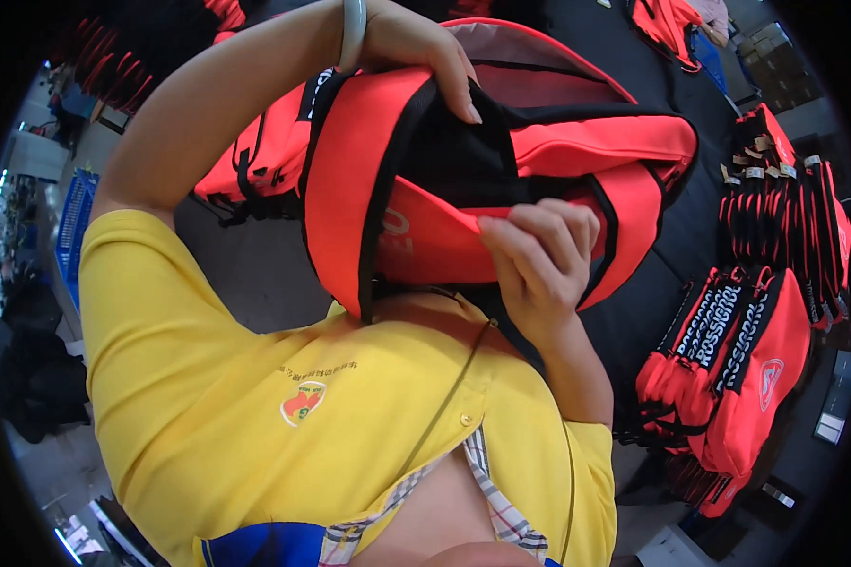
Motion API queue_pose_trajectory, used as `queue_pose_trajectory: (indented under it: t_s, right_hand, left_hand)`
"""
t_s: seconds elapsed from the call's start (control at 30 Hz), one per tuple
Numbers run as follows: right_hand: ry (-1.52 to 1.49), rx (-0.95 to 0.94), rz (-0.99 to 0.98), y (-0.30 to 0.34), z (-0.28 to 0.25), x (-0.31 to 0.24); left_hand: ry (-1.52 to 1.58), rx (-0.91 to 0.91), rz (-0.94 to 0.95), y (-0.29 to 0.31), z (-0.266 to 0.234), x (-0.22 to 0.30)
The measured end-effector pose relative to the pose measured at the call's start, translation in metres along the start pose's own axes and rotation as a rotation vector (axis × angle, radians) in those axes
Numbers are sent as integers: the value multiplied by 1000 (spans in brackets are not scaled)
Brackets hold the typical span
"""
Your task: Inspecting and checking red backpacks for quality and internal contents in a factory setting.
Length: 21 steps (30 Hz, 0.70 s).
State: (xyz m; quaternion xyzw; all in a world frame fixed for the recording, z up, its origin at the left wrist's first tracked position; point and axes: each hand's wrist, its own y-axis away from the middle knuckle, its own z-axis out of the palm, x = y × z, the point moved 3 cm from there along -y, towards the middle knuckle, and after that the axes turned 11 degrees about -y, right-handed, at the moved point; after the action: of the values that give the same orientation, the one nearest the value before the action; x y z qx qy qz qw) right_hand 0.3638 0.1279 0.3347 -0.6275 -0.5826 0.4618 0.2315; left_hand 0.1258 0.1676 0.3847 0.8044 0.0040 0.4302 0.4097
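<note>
A neon-red and black backpack (553, 146) is held up against my chest, with a gap at its far side showing a grey lining. My left hand (421, 52), with a pale bangle at the wrist, curls over the top of a wide red shoulder strap (350, 175), fingers closed on the bag's black edge. Lower on the bag, my right hand (547, 260) pinches the edge of a red fabric panel (440, 227), its fingers bent together. Another red strap curves down beyond that hand. Part of the bag's underside is hidden.
Red bags with black straps (719, 369) are stacked at the right, with more hung in a row (775, 208) behind them. Another red bag (255, 156) lies left of mine on the dark table (227, 255). A blue crate (74, 227) stands at far left. Another person's hand (717, 33) shows at top right.
</note>
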Motion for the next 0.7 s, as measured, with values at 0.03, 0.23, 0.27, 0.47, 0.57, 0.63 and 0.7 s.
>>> queue_pose_trajectory:
  t_s: [0.03, 0.23, 0.27, 0.47, 0.57, 0.63, 0.7]
  right_hand:
    - [-1, -23, 24, 7, -2, -2]
    - [-37, -95, 113, 24, -6, -2]
    - [-36, -97, 120, 24, -6, -3]
    - [-33, -132, 220, 28, -10, -11]
    - [2, -203, 246, 28, -8, -15]
    - [-28, -207, 256, 27, -7, -17]
    - [-55, -212, 268, 28, -6, -17]
  left_hand:
    - [136, -25, 26, -4, 1, -7]
    - [195, -48, 73, -23, 8, -29]
    - [183, -54, 72, -26, 8, -29]
    - [54, 29, 146, -30, 11, -21]
    - [101, 2, 153, -37, 10, -25]
    - [57, 31, 125, -39, 10, -27]
    - [11, 58, 99, -40, 6, -27]
